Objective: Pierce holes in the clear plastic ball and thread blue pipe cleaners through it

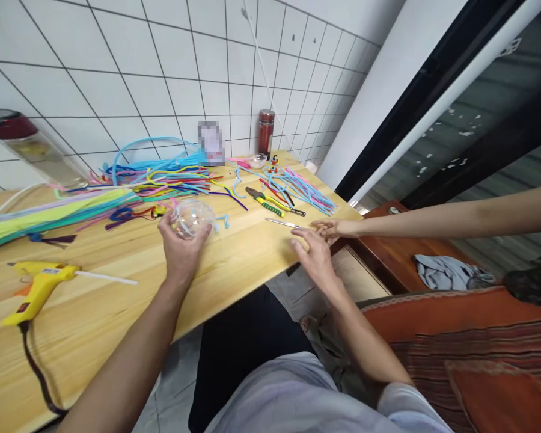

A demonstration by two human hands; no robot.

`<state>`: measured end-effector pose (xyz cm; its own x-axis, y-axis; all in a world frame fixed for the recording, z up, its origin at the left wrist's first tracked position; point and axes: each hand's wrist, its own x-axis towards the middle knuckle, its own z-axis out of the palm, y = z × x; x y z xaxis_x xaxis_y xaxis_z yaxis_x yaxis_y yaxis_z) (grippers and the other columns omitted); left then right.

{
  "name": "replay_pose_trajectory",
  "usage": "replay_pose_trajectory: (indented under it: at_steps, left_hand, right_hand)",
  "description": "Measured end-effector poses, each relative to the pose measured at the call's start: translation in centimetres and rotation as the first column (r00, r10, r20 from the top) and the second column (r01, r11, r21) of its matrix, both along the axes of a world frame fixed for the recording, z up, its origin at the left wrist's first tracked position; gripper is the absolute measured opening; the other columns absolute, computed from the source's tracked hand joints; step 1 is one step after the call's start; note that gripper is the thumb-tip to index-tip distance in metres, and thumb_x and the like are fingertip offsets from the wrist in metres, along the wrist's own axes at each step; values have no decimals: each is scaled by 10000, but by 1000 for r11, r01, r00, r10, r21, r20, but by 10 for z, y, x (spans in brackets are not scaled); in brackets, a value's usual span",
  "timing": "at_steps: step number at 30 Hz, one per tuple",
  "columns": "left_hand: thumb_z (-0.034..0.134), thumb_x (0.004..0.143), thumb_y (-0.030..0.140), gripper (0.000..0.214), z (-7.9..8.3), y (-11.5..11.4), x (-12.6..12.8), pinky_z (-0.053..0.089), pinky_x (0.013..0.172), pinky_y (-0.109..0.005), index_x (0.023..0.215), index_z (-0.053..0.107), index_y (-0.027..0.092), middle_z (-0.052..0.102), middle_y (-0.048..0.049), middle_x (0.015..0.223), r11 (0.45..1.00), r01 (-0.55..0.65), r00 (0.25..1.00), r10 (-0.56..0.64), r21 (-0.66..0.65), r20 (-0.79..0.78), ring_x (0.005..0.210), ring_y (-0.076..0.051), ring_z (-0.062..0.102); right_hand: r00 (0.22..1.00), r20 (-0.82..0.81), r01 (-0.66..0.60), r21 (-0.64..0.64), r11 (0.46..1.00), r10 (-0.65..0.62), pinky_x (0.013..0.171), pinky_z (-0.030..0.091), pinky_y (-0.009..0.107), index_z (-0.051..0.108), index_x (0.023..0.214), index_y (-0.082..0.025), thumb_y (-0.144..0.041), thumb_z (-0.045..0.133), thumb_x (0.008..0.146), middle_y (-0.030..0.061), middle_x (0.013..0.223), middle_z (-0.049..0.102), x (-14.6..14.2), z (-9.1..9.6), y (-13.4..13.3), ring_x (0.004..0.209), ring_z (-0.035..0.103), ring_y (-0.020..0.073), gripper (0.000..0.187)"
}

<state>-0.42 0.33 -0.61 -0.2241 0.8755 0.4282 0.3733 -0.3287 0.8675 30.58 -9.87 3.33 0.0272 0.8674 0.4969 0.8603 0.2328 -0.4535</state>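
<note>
My left hand (183, 249) is closed round a clear plastic ball (193, 218) on the table, thumb on its right side and fingers on its left. Blue fuzzy pieces show in or behind the ball, and a short bent light blue pipe cleaner (226, 221) lies just right of it. At the table's front edge my right hand (316, 255) is open, thumb and fingers apart. Its fingertips are close to the end of a thin silver pen-like tool (282, 223); whether they touch is unclear. Another person's hand (331, 230) reaches in from the right, right beside mine.
Green-and-yellow pliers (270, 200) lie beyond the thin tool. Pipe cleaners (175, 174) in many colours are heaped along the wall. A yellow glue gun (40, 288) with a cord lies at left. A glass bottle (36, 147) and a red flask (265, 132) stand at the back.
</note>
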Motion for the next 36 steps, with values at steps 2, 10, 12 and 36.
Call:
replay_pose_trajectory:
  at_steps: [2,10,12,36]
  left_hand:
    - [838,767,475,917,3,-1,5,461,1188,-485,1486,356,175,486,-193,1511,999,-35,999,35,-9,19,1395,-314,550]
    - [835,760,428,913,19,-9,14,439,1203,-487,1519,378,207,493,-173,1540,998,66,997,-65,22,-52,1443,-315,503]
    - [835,757,440,873,22,-13,13,447,1193,-497,1491,419,214,527,-160,1500,998,67,991,-65,16,-117,1425,-321,515]
    - [858,734,518,946,1,-24,-12,470,1166,-540,1488,397,180,510,-193,1455,987,43,990,-63,-154,-123,1388,-344,540]
  right_hand:
    - [998,47,47,-34,998,-46,1055,517,470,726,1196,-205,-305,534,1000,135,1224,764,20,0,7,1189,687,287,292]
    - [962,273,72,-223,972,-8,1042,462,388,742,1189,-173,-226,535,971,152,1216,743,-1,-8,87,1176,642,281,305]
    - [950,313,94,-251,963,-12,1010,453,394,756,1102,-152,-198,530,957,179,1149,733,-8,-11,104,1140,634,296,272]
    - [670,-255,-736,-100,670,698,841,495,358,705,1039,-240,-454,487,1040,53,916,679,-81,19,152,895,638,218,306]
